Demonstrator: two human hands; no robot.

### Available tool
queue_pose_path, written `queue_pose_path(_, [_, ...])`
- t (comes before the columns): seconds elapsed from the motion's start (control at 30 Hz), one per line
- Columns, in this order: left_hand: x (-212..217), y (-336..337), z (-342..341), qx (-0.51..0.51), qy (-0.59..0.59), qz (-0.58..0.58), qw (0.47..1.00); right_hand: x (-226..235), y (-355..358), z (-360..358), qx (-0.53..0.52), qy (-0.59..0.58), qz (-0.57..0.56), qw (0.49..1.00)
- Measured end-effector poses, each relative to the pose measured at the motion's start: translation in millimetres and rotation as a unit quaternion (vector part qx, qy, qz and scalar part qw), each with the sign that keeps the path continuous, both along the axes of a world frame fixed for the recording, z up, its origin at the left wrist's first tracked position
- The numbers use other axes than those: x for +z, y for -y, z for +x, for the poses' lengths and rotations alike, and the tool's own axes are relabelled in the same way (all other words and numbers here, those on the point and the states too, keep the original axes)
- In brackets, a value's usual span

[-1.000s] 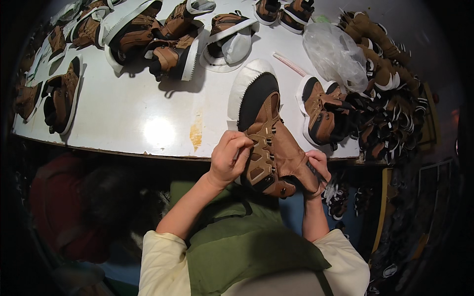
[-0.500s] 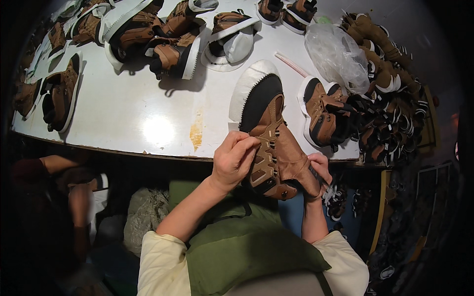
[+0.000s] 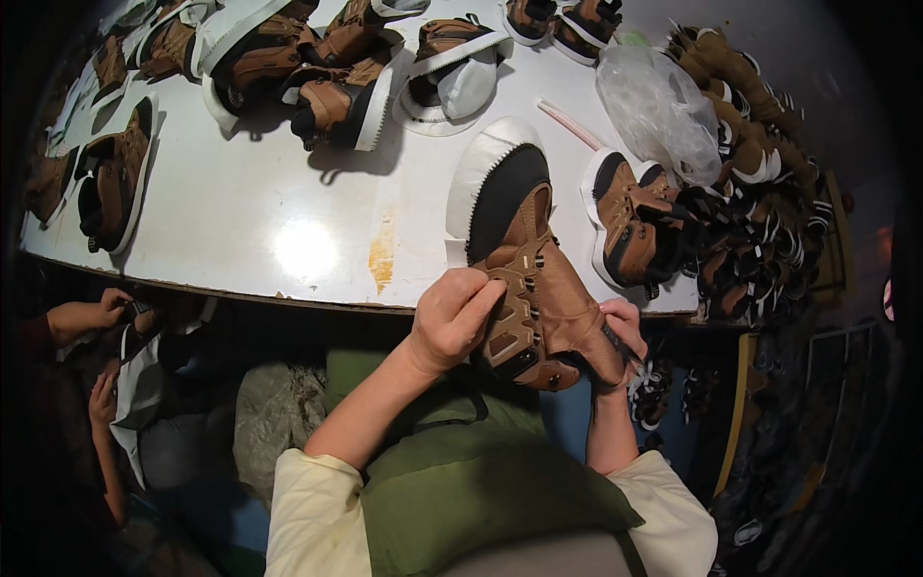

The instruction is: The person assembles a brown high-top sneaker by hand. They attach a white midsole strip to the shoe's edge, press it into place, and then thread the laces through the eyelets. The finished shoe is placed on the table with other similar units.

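1. At the near edge of the white table (image 3: 221, 221), we held one brown shoe upper (image 3: 529, 274); its black toe and white toothed rim extended over the tabletop, and its heel end stood out past the edge, toward our body. Contact with the tabletop could not be told.
2. Left hand (image 3: 448, 319): just in front of the table's near edge, we pinched the side of the lace panel (image 3: 510, 325) between thumb and bent forefinger.
3. Right hand (image 3: 625, 337): also at that edge, we clasped the loose end of the tongue (image 3: 565, 298), thumb uppermost; the remaining fingers were partly hidden.
4. On the table's right part, we had a brown shoe (image 3: 630, 240) with a white sole, and farther back a clear plastic bag (image 3: 663, 115).
5. Along the table's far side, we saw several brown shoes (image 3: 336, 101).
6. Below the table's left part, we observed another person's hand (image 3: 113, 308).
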State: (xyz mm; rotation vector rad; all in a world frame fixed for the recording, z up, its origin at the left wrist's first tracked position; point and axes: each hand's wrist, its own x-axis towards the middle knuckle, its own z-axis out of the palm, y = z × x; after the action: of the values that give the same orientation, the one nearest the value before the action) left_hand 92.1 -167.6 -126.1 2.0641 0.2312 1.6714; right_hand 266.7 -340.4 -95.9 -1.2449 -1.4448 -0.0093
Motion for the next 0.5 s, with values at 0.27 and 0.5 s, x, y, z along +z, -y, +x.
queue_pose_path(0.27, [0.5, 0.5, -0.3, 0.007, 0.0, 0.037, 0.999, -2.9, 1.8, 2.6, -0.003, -0.032, 0.0, 0.999])
queue_pose_path(0.5, [11.7, 6.4, -1.9, 0.016, 0.014, -0.056, 0.998, -2.0, -1.3, 0.2, -0.002, -0.03, 0.014, 0.999])
